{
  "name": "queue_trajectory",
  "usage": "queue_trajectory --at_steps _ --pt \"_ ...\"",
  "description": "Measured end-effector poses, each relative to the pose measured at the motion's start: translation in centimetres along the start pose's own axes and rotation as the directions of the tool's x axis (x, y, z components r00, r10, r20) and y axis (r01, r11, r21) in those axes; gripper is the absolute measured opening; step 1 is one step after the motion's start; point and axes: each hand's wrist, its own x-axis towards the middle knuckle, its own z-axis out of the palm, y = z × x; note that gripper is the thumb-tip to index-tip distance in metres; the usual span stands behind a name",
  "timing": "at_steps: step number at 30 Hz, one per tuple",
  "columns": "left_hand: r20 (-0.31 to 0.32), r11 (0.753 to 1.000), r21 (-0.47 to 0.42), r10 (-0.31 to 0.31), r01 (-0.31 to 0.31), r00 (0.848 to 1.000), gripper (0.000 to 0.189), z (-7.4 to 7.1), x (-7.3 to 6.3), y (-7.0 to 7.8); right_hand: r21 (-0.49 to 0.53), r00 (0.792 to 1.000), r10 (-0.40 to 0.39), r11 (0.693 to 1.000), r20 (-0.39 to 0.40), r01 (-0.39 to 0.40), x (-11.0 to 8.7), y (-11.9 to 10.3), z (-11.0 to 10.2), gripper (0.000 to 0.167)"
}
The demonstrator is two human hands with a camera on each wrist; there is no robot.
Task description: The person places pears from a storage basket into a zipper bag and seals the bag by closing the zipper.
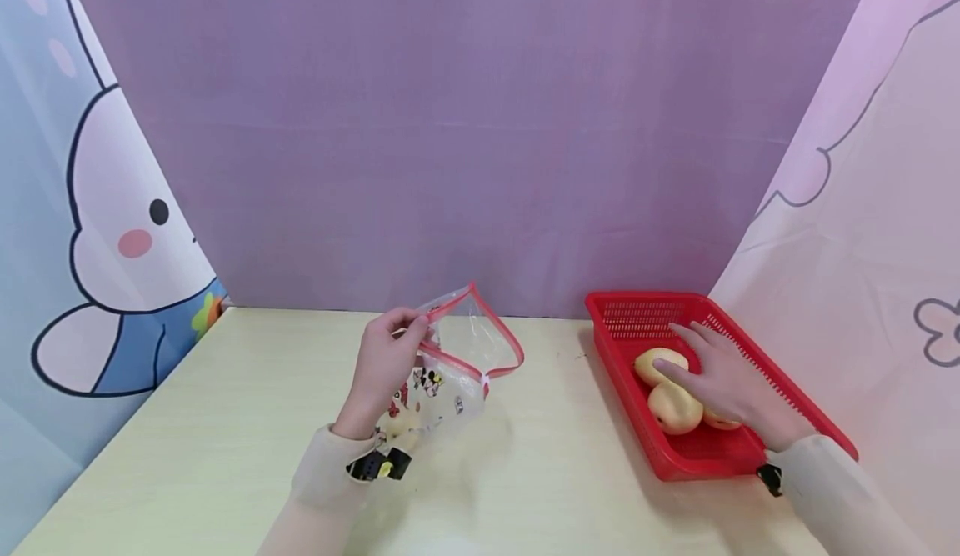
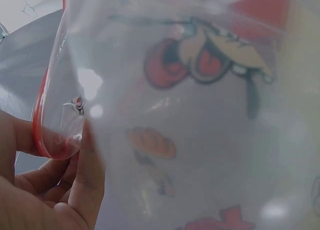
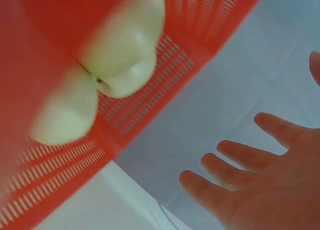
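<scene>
My left hand (image 1: pixel 384 366) pinches the rim of a clear zip bag (image 1: pixel 453 406) with red edging and cartoon prints. The bag's mouth gapes toward the upper right, and a pale yellow shape shows dimly through its lower part. In the left wrist view, the thumb and fingers (image 2: pixel 85 185) hold the red-edged rim. Over the red basket (image 1: pixel 637 423) on the right hovers my right hand (image 1: pixel 723 377), fingers spread and holding nothing. Beneath it lie pale yellow, pear-like fruits (image 1: pixel 675 408), one partly hidden by the hand. The right wrist view shows the fruits (image 3: pixel 125 44) apart from the fingers (image 3: pixel 225 175).
The pale wooden tabletop (image 1: pixel 202 456) carries both the bag and the basket. A purple cloth backdrop (image 1: pixel 480 139) stands behind it. Printed curtains flank the table, with a cartoon figure (image 1: pixel 142 189) on the left one. The basket's right side is near the right curtain (image 1: pixel 862 289).
</scene>
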Motion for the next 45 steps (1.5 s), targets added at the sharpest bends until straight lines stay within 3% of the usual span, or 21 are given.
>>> queue_trajectory --at_steps 8,19,27,33,40,45 --pt "-0.004 1.000 -0.002 0.002 -0.002 1.000 0.018 0.0 0.0 0.0 0.026 0.999 -0.005 1.000 0.033 0.004 -0.6 0.7 1.5 0.084" --pt "-0.007 1.000 0.016 -0.007 0.007 1.000 0.019 -0.2 0.0 0.1 -0.011 0.987 0.002 1.000 0.161 0.000 -0.5 1.7 1.9 0.087" --pt "-0.006 1.000 0.012 -0.016 0.016 1.000 0.019 -0.1 -0.1 0.2 0.024 0.967 -0.004 1.000 0.256 -0.002 -0.2 2.3 2.8 0.080" --pt "0.005 1.000 -0.005 -0.018 0.018 1.000 0.019 -0.1 0.0 0.0 0.037 0.940 0.020 0.999 0.340 -0.035 0.0 2.5 3.2 0.088" --pt "0.003 1.000 -0.017 -0.015 0.015 1.000 0.019 -0.1 0.0 0.0 0.023 0.922 0.023 0.999 0.386 -0.035 0.5 2.7 3.2 0.091" --pt "0.004 1.000 -0.004 -0.015 0.015 1.000 0.019 0.0 0.1 -0.1 0.052 0.895 0.055 0.995 0.444 -0.087 0.5 3.4 3.0 0.096"
